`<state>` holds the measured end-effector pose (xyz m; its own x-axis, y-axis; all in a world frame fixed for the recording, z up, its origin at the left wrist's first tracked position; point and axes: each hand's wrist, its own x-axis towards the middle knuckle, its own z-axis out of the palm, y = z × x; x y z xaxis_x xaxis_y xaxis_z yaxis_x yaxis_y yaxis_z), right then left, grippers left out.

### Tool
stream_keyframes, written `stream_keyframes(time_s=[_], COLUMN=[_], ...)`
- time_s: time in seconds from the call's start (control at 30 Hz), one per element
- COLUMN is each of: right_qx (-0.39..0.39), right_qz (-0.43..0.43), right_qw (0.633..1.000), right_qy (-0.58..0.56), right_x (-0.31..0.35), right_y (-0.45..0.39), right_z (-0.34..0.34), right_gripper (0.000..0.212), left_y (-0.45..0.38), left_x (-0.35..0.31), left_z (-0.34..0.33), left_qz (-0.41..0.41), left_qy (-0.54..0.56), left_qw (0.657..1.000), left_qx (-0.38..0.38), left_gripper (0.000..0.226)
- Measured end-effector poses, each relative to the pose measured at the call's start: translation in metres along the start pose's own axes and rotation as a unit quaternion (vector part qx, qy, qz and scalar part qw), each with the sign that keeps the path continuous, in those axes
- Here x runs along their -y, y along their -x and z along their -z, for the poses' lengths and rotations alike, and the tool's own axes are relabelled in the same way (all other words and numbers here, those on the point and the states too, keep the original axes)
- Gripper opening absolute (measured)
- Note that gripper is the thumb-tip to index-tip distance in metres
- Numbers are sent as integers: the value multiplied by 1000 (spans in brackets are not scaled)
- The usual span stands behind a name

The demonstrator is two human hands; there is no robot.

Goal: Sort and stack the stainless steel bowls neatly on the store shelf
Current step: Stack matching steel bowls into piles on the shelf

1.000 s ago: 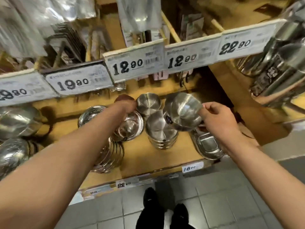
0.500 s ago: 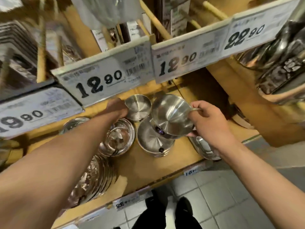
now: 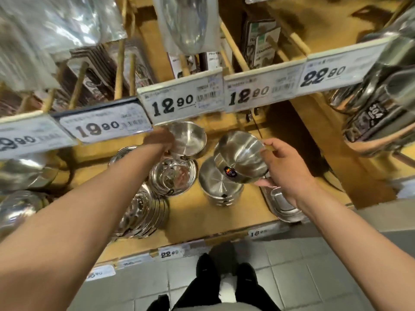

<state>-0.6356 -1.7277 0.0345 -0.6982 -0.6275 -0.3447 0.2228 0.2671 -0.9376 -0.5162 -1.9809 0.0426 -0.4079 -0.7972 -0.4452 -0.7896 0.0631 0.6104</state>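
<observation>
Right hand (image 3: 289, 173) pinches the tilted bowl (image 3: 241, 159) at its rim, centre frame, above the stack (image 3: 219, 184) on the shelf (image 3: 186, 212). Left hand (image 3: 160, 140) has shifted from the shiny bowl (image 3: 171, 176) to the rear bowl (image 3: 188, 140); finger state cannot be determined. Stacking is pending.

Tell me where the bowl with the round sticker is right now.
In the right hand, the stickered bowl is tilted just above the stack of upturned bowls.
</observation>
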Motion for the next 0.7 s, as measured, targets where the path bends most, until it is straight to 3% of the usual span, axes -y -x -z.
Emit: stream_keyframes(time_s=[0.1, 0.27, 0.37, 0.6, 0.7], right_qx=[30, 76, 88, -16, -34], right_qz=[-12, -47, -42, 18, 50], right_qw=[999, 996, 995, 994, 987], right_qy=[1, -10, -6, 106, 149], right_x=[10, 20, 21, 19, 17], right_y=[3, 8, 8, 1, -4], right_z=[-1, -14, -19, -26, -27], right_gripper=[20, 43, 52, 20, 18], left_y=[22, 53, 69, 92, 99], left_x=[7, 16, 20, 25, 19], left_z=[10, 30, 38, 47, 47], left_qz=[24, 15, 27, 35, 39], left_qy=[43, 57, 84, 130, 133], left_qw=[999, 998, 995, 987, 987], left_qx=[19, -32, -48, -91, -80], left_gripper=[26, 23, 6, 5, 11])
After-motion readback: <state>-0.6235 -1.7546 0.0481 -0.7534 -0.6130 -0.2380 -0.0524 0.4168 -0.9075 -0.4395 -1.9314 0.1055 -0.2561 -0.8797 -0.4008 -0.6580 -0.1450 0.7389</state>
